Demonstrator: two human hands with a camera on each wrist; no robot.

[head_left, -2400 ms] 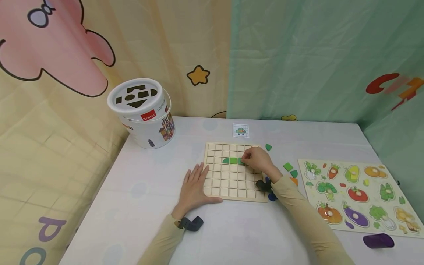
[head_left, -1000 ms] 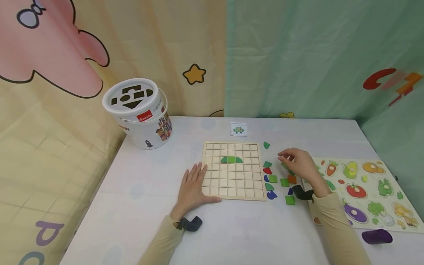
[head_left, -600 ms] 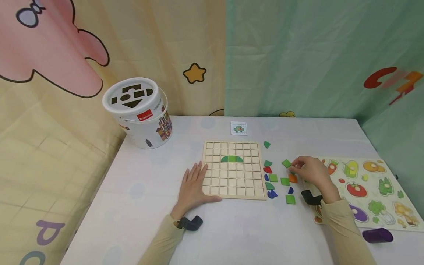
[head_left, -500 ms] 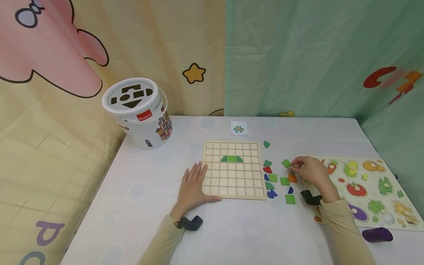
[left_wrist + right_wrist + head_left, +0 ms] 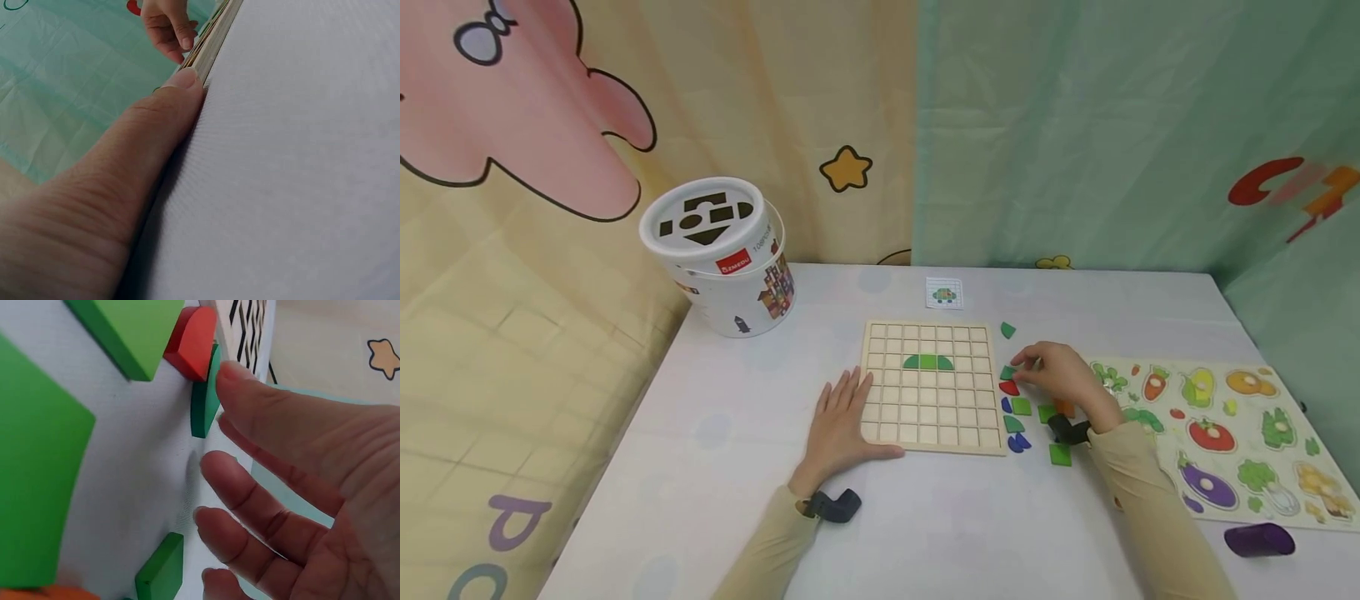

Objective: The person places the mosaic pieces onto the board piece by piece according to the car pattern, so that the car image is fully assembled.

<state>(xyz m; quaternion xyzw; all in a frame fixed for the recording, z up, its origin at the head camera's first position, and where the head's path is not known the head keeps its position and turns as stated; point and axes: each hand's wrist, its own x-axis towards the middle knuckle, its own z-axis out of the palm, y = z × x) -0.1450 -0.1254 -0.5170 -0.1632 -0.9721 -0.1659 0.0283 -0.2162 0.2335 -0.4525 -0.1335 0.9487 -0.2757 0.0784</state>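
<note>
A wooden grid board [image 5: 928,417] lies on the white table, with a green arch of three pieces [image 5: 928,362] set in its upper rows. My left hand [image 5: 842,417] rests flat at the board's lower left corner, its thumb [image 5: 169,106] against the board's edge [image 5: 212,44]. My right hand [image 5: 1028,368] hovers over loose pieces just right of the board, fingers relaxed and holding nothing. One fingertip [image 5: 230,370] touches a dark green quarter-round piece [image 5: 203,403] beside a red piece [image 5: 194,340]. Green squares [image 5: 134,325] lie close by.
A white bucket with a shape-sorter lid [image 5: 715,258] stands at the back left. A small pattern card [image 5: 944,294] lies behind the board. A vegetable peg puzzle [image 5: 1232,442] and a purple object [image 5: 1258,540] sit at the right. Curtains close off the back.
My right hand left the board, went right among the loose pieces, then came back left to the dark green and red pieces beside the board. The left hand stayed put.
</note>
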